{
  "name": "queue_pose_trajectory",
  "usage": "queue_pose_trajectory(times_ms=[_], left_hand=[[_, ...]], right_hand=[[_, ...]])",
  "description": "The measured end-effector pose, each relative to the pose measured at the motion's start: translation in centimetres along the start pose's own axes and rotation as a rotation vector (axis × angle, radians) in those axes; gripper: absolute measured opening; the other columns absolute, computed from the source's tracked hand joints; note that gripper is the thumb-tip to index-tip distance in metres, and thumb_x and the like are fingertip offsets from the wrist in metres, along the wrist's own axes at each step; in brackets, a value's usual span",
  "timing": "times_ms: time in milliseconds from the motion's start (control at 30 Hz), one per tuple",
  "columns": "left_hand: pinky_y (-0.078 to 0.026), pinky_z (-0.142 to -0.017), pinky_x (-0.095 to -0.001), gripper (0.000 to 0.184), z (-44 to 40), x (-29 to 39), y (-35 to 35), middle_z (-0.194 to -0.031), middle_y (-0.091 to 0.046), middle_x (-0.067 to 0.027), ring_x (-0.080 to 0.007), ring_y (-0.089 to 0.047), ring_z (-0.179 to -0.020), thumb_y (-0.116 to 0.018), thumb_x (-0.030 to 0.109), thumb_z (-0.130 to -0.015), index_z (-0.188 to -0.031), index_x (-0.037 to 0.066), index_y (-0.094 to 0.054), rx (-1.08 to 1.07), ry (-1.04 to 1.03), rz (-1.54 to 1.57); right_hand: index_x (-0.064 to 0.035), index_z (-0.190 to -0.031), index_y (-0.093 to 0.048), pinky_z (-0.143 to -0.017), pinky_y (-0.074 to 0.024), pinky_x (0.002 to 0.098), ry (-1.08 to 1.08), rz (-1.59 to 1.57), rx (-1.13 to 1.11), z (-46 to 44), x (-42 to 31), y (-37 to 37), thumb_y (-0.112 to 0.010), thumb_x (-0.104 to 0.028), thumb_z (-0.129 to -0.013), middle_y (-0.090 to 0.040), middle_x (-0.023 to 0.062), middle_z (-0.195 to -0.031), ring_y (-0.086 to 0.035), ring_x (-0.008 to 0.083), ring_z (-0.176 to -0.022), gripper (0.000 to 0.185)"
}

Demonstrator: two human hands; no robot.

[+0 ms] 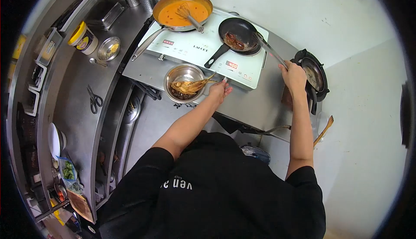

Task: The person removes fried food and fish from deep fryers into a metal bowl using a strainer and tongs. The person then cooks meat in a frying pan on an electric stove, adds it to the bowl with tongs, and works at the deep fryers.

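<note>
My left hand [220,91] is at the front edge of the white two-zone cooktop [199,48], its fingertips closed round a small knob [225,79]. Beside it a metal bowl [168,78] holds a golden-brown fried fish [190,86], whose tail sticks out over the rim, with dark bits below. My right hand [294,78] grips long metal tongs [274,52], whose far end reaches the rim of a small black pan [245,29]. Reddish-brown food [234,42] lies in that pan. The display in front of it is lit red.
A wide pan [158,3] of orange sauce with a whisk [186,14] stands on the cooktop's left zone. Stacked black pans [318,76] are at the right. On the left counter are a yellow-lidded tub [84,39], a small bowl [104,53] and scissors [93,100].
</note>
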State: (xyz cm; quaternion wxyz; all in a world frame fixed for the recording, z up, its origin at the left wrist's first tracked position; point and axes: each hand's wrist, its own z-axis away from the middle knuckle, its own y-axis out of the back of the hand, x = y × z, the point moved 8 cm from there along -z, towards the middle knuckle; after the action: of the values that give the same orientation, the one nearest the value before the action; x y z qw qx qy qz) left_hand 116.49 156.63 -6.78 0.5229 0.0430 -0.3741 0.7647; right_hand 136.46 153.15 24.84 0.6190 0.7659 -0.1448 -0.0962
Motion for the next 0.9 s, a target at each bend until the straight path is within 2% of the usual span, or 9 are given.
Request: queue_pose_trajectory(times_ms=[233, 533, 767, 900], left_hand=[[-0.053, -0.055, -0.0270, 0.018, -0.2, 0.2, 0.2, -0.093, -0.061, -0.0101, -0.0205, -0.063, -0.067, -0.057, 0.014, -0.091, -0.103, 0.001, -0.058, 0.018, -0.008, 0.011], [-0.052, -0.049, -0.0272, 0.019, -0.3, 0.2, 0.5, -0.089, -0.061, -0.0102, -0.0200, -0.062, -0.064, -0.063, 0.012, -0.087, -0.099, 0.001, -0.052, 0.040, -0.033, 0.051], [-0.053, -0.051, -0.0274, 0.019, -0.3, 0.3, 0.6, -0.088, -0.061, -0.0099, -0.0208, -0.062, -0.063, -0.063, 0.013, -0.087, -0.097, 0.000, -0.053, 0.051, -0.053, 0.041], [-0.054, -0.053, -0.0253, 0.016, -0.4, 0.0, 0.2, -0.086, -0.062, -0.0092, -0.0197, -0.064, -0.065, -0.058, 0.016, -0.091, -0.094, 0.000, -0.056, 0.031, 0.009, 0.087]], right_hand=[[-0.0081, -0.096, -0.066, -0.070, -0.0495, 0.0444, -0.028, -0.026, -0.023, 0.4, 0.9, -0.2, -0.059, -0.035, -0.084, -0.065, 0.0188, -0.078, -0.063, 0.0363, -0.078, 0.030], [-0.0081, -0.094, -0.066, -0.066, -0.0497, 0.0450, -0.026, 0.004, 0.004, 1.0, 1.6, -0.3, -0.058, -0.036, -0.084, -0.065, 0.0186, -0.077, -0.063, 0.0364, -0.076, 0.030], [-0.0078, -0.095, -0.066, -0.065, -0.0503, 0.0443, -0.016, 0.015, 0.009, 1.3, 1.6, -0.5, -0.060, -0.036, -0.084, -0.065, 0.0186, -0.075, -0.064, 0.0364, -0.074, 0.031], [-0.0071, -0.095, -0.066, -0.065, -0.0504, 0.0443, -0.017, 0.001, 0.014, 1.4, 1.8, -0.6, -0.060, -0.036, -0.083, -0.065, 0.0187, -0.075, -0.064, 0.0366, -0.074, 0.032]])
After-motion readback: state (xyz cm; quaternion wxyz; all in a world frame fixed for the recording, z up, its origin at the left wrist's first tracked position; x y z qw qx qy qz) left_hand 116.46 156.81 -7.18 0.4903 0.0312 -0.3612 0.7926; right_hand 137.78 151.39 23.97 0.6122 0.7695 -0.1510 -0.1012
